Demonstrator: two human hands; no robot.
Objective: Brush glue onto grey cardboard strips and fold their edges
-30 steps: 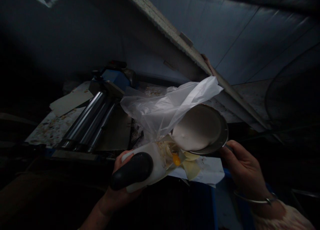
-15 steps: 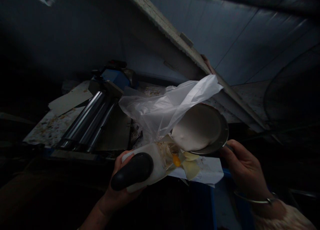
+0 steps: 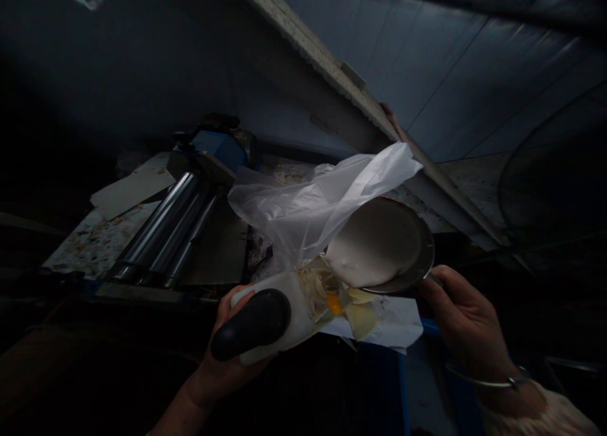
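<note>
Honestly, barely anything has moved since a second ago: the background has slid a touch to the left in view, and both hands are holding the same pose.

Far left there's a worktop [image 3: 90, 249] covered in bits, with a loose pale board [image 3: 135, 186] on it. Next to that sits a machine with shiny metal rollers [image 3: 156, 234] and a blue housing [image 3: 215, 146] behind them.

Then the left hand [image 3: 227, 376], which has its fingers wrapped around a white block [image 3: 296, 306] with a fat black knob [image 3: 253, 325] sticking out toward the camera. Just past the block's right end there's a bright orange bit [image 3: 334, 304] and some pale yellow scraps [image 3: 360, 320]. A crumpled clear plastic bag [image 3: 308, 208] is right above the block, its right side running along the pan's left edge. White paper [image 3: 401, 316] lies below the pan.

The pan [image 3: 379, 246] is right of the block, inside facing the camera, with something whitish across most of it. The right hand [image 3: 467, 319] is pinching its handle; there's a metal bracelet [image 3: 488, 382] on the wrist and a fuzzy sleeve [image 3: 535, 414] below. Blue bin [image 3: 404, 392] under all that, too dark to make out much.
</note>
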